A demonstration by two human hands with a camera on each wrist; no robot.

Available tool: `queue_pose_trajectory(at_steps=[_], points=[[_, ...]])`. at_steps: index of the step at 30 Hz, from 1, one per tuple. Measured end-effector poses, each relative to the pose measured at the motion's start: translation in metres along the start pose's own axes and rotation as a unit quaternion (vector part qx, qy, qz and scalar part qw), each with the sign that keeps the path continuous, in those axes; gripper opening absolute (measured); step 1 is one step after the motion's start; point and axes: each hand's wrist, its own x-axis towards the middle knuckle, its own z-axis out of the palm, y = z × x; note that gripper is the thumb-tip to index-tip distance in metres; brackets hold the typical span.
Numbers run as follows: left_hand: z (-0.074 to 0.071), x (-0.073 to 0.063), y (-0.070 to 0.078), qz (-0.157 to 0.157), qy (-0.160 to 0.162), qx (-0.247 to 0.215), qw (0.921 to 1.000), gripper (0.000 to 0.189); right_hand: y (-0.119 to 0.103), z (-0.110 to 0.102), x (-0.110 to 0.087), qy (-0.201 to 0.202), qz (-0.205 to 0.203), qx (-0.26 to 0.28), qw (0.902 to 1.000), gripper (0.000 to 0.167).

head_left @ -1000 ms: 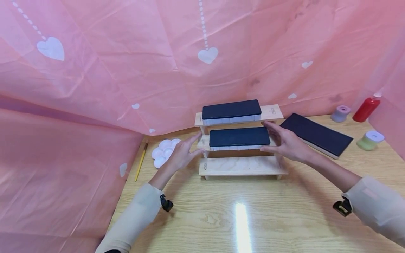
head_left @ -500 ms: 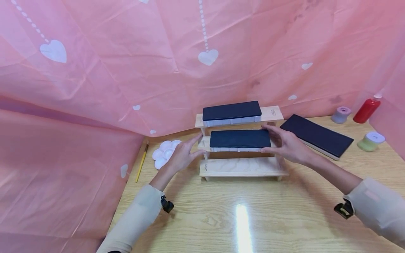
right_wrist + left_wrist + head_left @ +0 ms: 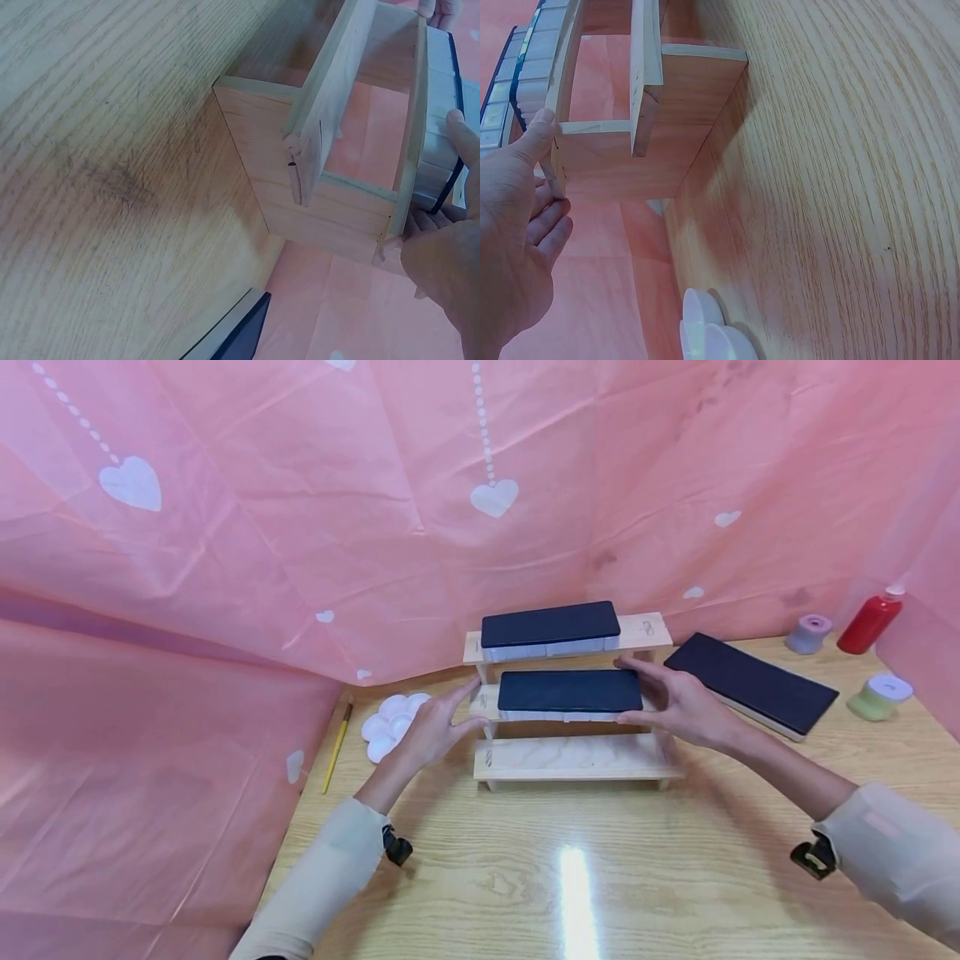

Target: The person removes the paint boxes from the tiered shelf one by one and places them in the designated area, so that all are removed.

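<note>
A three-tier wooden shelf stand [image 3: 577,756] stands on the table, its lowest board bare. On its middle board sits a long white box with a dark lid [image 3: 570,691]; a similar dark-lidded box [image 3: 551,625] lies on the top board. My left hand [image 3: 431,727] pinches the left end of the middle board. In the left wrist view the thumb [image 3: 538,135] is on its edge and the fingers curl round its end. My right hand [image 3: 686,706] grips the middle box's right end, thumb [image 3: 463,139] on its front, fingers at its back.
Right of the stand lies a dark-topped flat box [image 3: 750,681]. Beyond it are a purple spool-shaped jar [image 3: 808,633], a red bottle [image 3: 870,622] and a green-white jar [image 3: 879,696]. A white flower-shaped palette [image 3: 390,727] and yellow brush [image 3: 337,747] lie left. Pink cloth [image 3: 375,527] hangs behind.
The middle box's right end has shifted very slightly forward, the right fingers with it. My left hand stays at the board's end. The head view has tilted a little.
</note>
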Motion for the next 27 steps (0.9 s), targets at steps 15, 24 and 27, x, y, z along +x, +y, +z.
queue_pose_trajectory(at_steps=[15, 24, 27], points=[[0.001, 0.0, 0.0, 0.006, 0.004, 0.004, 1.0, 0.076, 0.0, 0.004, -0.011, 0.038, -0.001, -0.02, 0.9991, 0.078], [0.0, 0.0, 0.0, 0.017, 0.01, 0.002, 0.9998, 0.074, -0.004, 0.005, -0.022, 0.055, -0.002, 0.002, 0.9985, 0.074], [0.0, 0.0, 0.0, 0.019, 0.011, -0.001, 0.9997, 0.074, -0.007, 0.004, -0.026, 0.067, -0.005, -0.003, 0.9978, 0.074]])
